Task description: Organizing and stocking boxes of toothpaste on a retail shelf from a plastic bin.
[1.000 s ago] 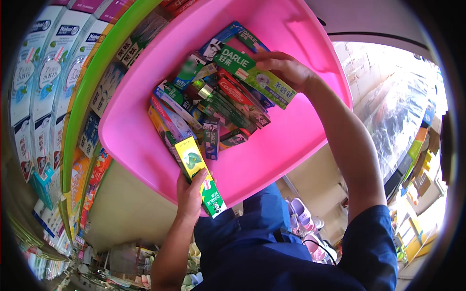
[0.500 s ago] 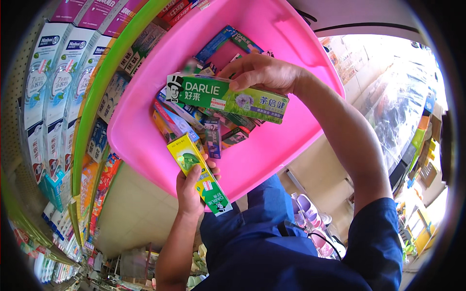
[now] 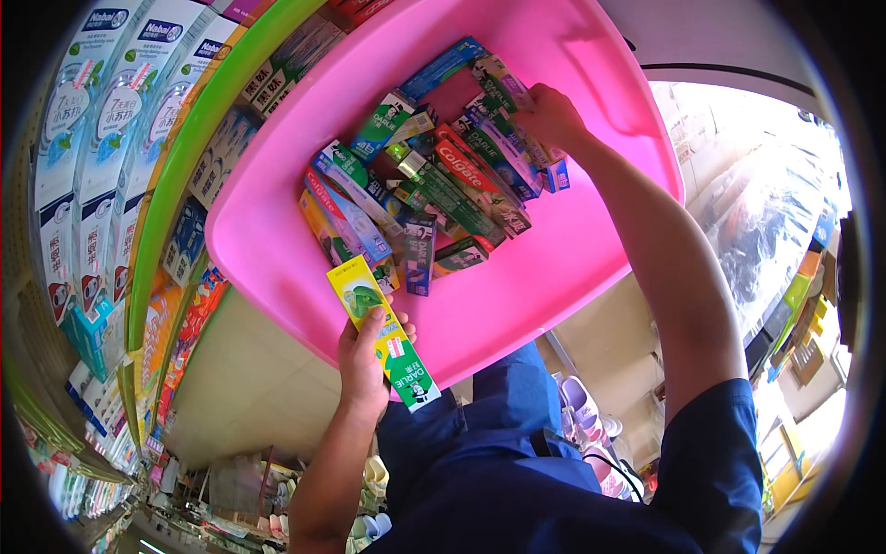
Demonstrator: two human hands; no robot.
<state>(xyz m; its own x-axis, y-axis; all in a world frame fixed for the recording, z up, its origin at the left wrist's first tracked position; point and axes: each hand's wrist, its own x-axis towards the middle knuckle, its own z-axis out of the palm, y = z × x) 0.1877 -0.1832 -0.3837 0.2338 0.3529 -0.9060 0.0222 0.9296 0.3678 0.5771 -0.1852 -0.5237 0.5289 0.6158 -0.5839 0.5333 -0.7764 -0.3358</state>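
My left hand [image 3: 367,362] grips a yellow and green toothpaste box [image 3: 361,300] at the near rim of a pink plastic tub [image 3: 517,294], thumb across the box's front. Deep at the tub's far right, my right hand [image 3: 556,118] is closed at a green toothpaste box [image 3: 501,85], its fingertips partly hidden among the boxes. Several more toothpaste boxes lie jumbled in the tub. Among them are a red one [image 3: 466,164], a dark green one [image 3: 454,198], a pale blue and red one [image 3: 349,218] and a small dark purple one [image 3: 420,254].
To the left, a shelf with a bright green edge [image 3: 175,175] holds tall white and blue boxes [image 3: 115,120]. Clear plastic wrapping [image 3: 757,222] covers goods on the right. Pale purple and pink slippers [image 3: 580,402] stand beyond my right side, above the tiled floor [image 3: 249,388].
My right hand has carried a green toothpaste box with a purple flower away from the tub's middle, up and right into the boxes. The left hand still holds its yellow and green box.
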